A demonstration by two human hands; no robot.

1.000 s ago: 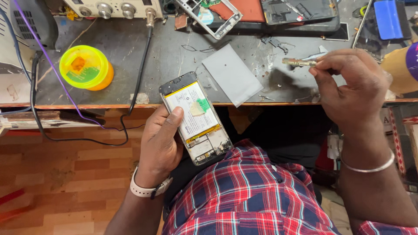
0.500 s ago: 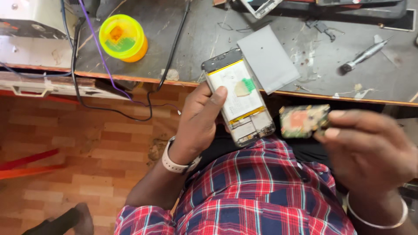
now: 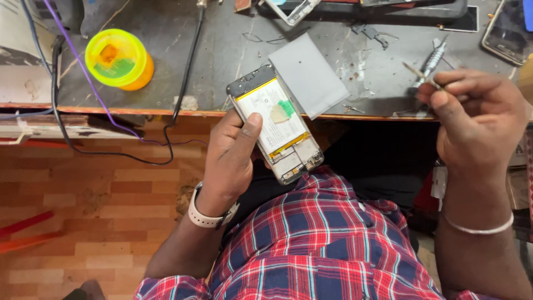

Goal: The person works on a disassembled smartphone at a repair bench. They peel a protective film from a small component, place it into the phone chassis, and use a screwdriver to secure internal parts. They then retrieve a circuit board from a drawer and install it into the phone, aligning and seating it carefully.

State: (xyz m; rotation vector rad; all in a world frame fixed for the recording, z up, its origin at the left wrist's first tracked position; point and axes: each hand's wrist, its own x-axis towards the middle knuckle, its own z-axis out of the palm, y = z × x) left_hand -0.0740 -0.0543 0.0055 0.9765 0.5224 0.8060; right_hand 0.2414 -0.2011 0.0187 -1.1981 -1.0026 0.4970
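Head view: left hand grips an opened phone, back cover off, tilted over the desk edge. Right hand pinches a thin metal tool between fingertips, above the desk. Grey sheet lies just beside the phone; yellow tub well left.

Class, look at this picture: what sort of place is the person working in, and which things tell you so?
Probably a phone repair bench. The left hand holds an opened phone with its battery showing, loose phone parts lie on the scuffed worktop, and a screwdriver lies nearby.
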